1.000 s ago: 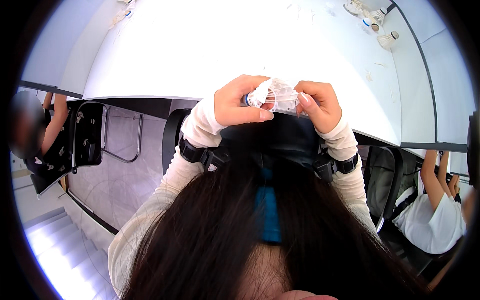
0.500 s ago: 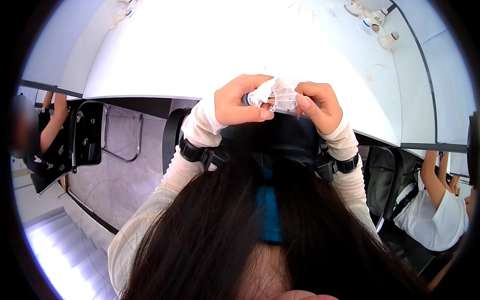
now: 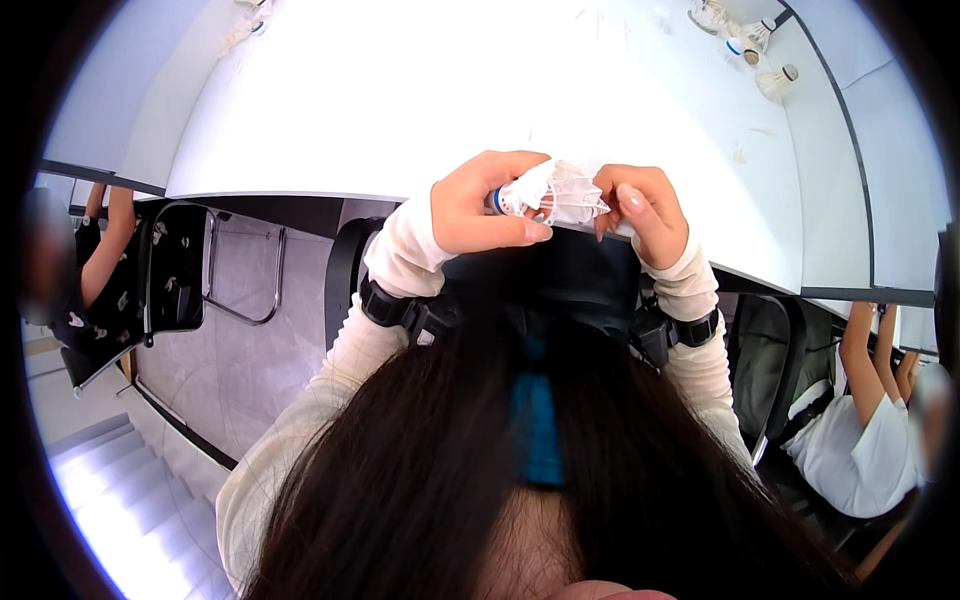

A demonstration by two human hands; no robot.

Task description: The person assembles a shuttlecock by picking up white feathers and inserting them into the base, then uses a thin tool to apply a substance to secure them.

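A white feather shuttlecock (image 3: 570, 195) with a blue band round its cork end lies on its side at the table's near edge. My left hand (image 3: 475, 205) is closed round the cork end, thumb below and fingers above. Some of the feathers look ragged, with thin bare shafts showing among them. Beside the open feather end is my right hand (image 3: 650, 210). Its fingers are bent and the thumb stands apart from them, with nothing seen between. Whether a right fingertip touches the feathers I cannot tell.
Several shuttlecocks (image 3: 777, 82) lie at the white table's (image 3: 400, 110) far right, near a low partition. Another worn clump of feathers (image 3: 240, 35) sits far left. Small feather bits are scattered to the right. People sit at both sides, near a metal-framed chair (image 3: 245, 315).
My right thumb has lifted away from the feather rim and the right hand has opened slightly. My left hand keeps the shuttlecock in nearly the same place.
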